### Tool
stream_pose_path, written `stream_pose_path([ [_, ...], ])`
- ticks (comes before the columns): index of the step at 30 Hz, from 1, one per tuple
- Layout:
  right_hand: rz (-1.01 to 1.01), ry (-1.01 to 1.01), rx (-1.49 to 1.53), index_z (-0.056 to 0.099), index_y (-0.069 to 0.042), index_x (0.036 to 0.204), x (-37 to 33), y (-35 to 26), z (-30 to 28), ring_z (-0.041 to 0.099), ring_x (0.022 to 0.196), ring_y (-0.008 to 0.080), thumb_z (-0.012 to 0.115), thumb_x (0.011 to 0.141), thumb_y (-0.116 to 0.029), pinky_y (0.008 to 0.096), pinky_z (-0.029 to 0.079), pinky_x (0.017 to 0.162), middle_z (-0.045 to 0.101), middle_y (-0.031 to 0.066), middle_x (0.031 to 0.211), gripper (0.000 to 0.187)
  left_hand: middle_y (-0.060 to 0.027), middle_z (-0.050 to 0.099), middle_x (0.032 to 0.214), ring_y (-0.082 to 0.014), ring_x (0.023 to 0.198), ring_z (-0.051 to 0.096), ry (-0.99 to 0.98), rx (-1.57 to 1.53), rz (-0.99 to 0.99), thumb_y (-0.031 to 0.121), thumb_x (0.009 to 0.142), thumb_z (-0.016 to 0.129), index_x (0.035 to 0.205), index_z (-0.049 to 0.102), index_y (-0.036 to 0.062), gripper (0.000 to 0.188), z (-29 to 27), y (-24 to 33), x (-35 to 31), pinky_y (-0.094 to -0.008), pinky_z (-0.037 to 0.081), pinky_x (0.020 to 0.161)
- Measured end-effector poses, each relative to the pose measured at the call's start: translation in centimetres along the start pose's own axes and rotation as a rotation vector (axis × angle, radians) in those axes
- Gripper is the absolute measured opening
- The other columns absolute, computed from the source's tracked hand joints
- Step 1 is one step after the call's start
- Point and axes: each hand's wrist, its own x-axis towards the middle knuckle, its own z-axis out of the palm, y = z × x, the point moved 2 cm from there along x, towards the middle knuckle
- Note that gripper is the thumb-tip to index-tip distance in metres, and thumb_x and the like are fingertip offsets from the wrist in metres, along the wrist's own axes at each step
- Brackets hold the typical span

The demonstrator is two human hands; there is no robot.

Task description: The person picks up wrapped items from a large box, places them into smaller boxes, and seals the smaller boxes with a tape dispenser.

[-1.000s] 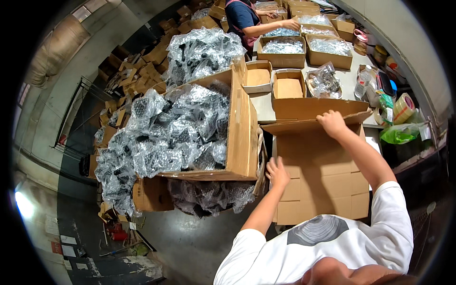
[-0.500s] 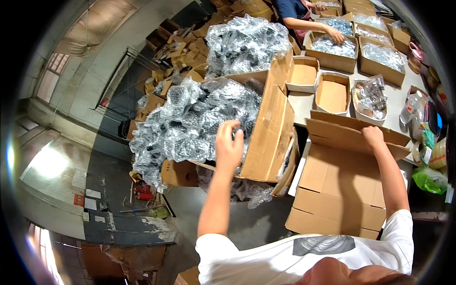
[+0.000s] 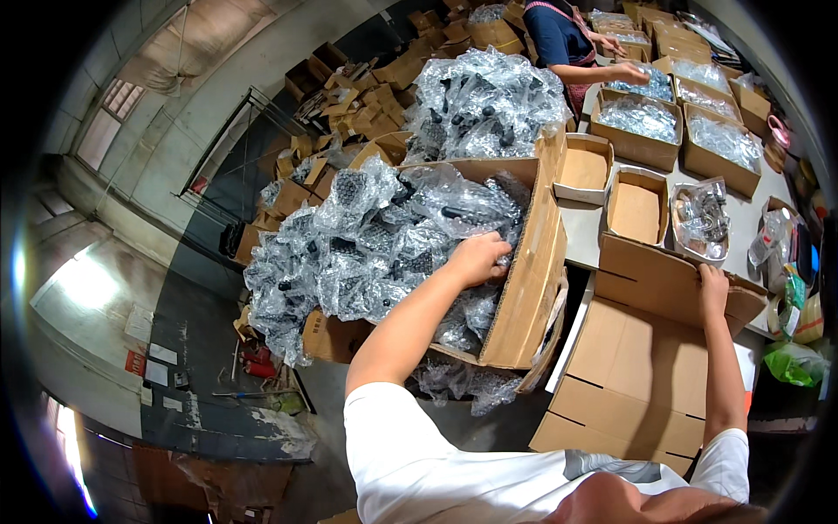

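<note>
My left hand (image 3: 478,259) reaches into a large cardboard carton (image 3: 534,284) heaped with bubble-wrapped parts (image 3: 375,236). Its fingers are curled down among the wrap, close to the carton's right wall; the fingertips are partly hidden, and what they grip cannot be made out. Dark pieces show through the clear wrap. On the right, my right hand (image 3: 712,286) pinches the upper edge of a raised flap on an unfolded cardboard box (image 3: 642,349). That box lies opened out in front of me, with creases and slots showing.
Behind the carton rises another heap of bubble-wrapped parts (image 3: 484,100). Shallow boxes (image 3: 635,208) and filled cartons (image 3: 640,122) stand on the white table (image 3: 580,231). A co-worker (image 3: 559,39) handles clear packets at the far end. Tape and a green bag (image 3: 796,362) sit at right.
My left hand has moved right and down into the wrapped parts by the carton wall. My right hand stays on the flap, which stands more upright. The whole view has shifted slightly.
</note>
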Motion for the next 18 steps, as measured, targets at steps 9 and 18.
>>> stream_pose_path([
  [9,-0.164,-0.133,0.572,0.058,-0.002,0.094,3.0,-16.7,-10.8,0.052,0.098,0.0315,0.068,0.072,-0.006,0.0374,0.043,0.084,0.054,0.0128,0.098,0.025,-0.0035,0.05,0.063,-0.012,0.056,0.044,0.432,-0.558,-0.01,0.021,0.077,0.073,0.063,0.055,0.0009,0.031,-8.1,-2.3,-3.2,-0.0276,0.034,0.051],
  [18,-0.023,-0.818,2.139,0.042,-0.012,0.13,3.6,-29.2,-12.1,0.049,0.109,0.0174,0.058,0.088,-0.044,0.0318,0.044,0.088,0.049,0.0053,0.121,0.056,-0.0061,0.059,0.062,-0.0163,0.053,0.054,0.525,-0.566,0.444,0.021,0.069,0.079,0.059,0.059,0.0063,0.027,-16.6,7.8,-7.3,-0.0289,0.043,0.049],
])
